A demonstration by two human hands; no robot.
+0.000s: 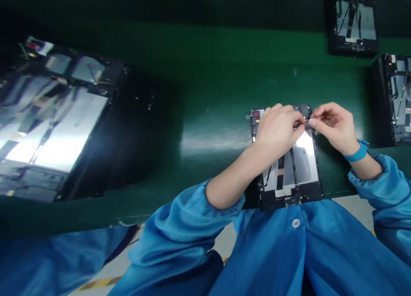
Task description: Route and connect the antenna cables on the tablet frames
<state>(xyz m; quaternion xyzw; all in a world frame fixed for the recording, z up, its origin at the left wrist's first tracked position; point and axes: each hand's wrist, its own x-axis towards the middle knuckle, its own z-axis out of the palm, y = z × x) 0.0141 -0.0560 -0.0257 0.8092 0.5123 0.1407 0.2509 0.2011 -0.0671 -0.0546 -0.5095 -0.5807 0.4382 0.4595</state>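
An opened tablet (pixel 300 167) lies back-up on the green belt (pixel 208 95) at the near edge, its silver plate and black flex cables exposed. My left hand (pixel 278 131) rests over its upper left part, fingers curled and pinching a small part at the top edge. My right hand (pixel 334 125) meets it from the right, fingertips pinched on the same small part (pixel 303 124) beside a dark round component (pixel 305 111). What the part is I cannot make out. A blue wrist strap (pixel 358 152) circles my right wrist.
A larger opened device (pixel 54 120), blurred, lies on the belt at the left. Two more opened tablets sit at the far right, one at the top (pixel 351 22) and one at the edge (pixel 398 99). My blue smock sleeves (pixel 180 236) overhang the belt's near edge.
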